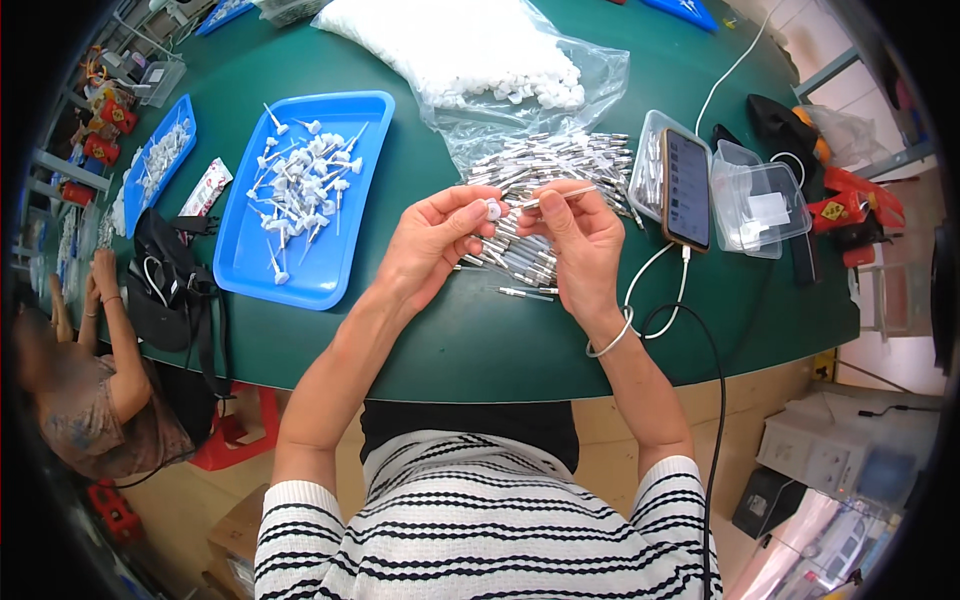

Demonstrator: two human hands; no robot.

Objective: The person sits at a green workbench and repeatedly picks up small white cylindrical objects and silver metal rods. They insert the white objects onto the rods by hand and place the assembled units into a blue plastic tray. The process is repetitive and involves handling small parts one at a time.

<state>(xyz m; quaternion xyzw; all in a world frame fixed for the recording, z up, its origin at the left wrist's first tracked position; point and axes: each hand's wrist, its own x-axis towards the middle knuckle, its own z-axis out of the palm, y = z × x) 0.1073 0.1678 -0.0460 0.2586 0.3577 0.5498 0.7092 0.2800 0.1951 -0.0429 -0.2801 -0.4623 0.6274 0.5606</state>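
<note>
My left hand (432, 238) pinches a small round white plastic cap (493, 210) between thumb and fingertips. Close beside it, my right hand (586, 240) grips a thin metal-and-white rod (568, 195), held nearly level; the rod's inner end lies near the cap, and I cannot tell whether they touch. Under and behind both hands spreads a heap of similar slim rods (560, 155). To the left, a blue tray (338, 262) carries several rods with white caps on one end. Beyond the heap, a clear plastic bag (603, 72) spills loose white caps (555, 88).
Right of the heap, a phone (687, 190) leans on a clear box (648, 170) of rods, its white cable (655, 262) running near my right wrist. Farther right sit clear lidded containers (765, 210). A black bag (165, 255) and a co-worker (100, 385) are at left.
</note>
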